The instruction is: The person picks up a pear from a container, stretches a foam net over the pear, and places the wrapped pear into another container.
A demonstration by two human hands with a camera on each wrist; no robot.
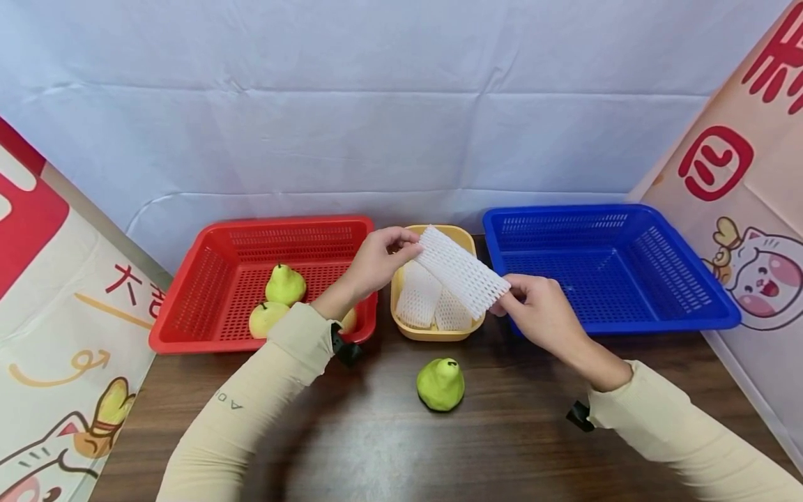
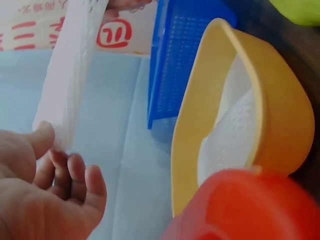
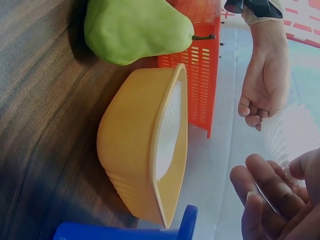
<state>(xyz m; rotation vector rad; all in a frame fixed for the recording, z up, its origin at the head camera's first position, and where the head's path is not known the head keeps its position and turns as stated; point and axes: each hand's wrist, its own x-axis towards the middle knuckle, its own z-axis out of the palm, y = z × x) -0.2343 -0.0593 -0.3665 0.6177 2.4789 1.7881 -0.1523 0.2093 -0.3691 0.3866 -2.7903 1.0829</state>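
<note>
A white foam net sleeve (image 1: 464,270) is stretched flat between both hands above the yellow basket. My left hand (image 1: 380,259) pinches its upper left end between thumb and fingers, as the left wrist view also shows. At the lower right end, my right hand (image 1: 538,307) pinches the other edge. More white foam nets (image 1: 419,296) lie inside the yellow basket (image 1: 439,335). On the table in front of that basket a green pear (image 1: 441,385) stands upright, stem up; in the right wrist view the pear (image 3: 135,30) appears close by.
A red basket (image 1: 213,344) on the left holds several pears (image 1: 285,284), partly hidden by my left forearm. The blue basket (image 1: 611,326) stands at the right. Behind them hangs a pale cloth (image 1: 351,139), with printed panels on both sides of the wooden table (image 1: 376,446).
</note>
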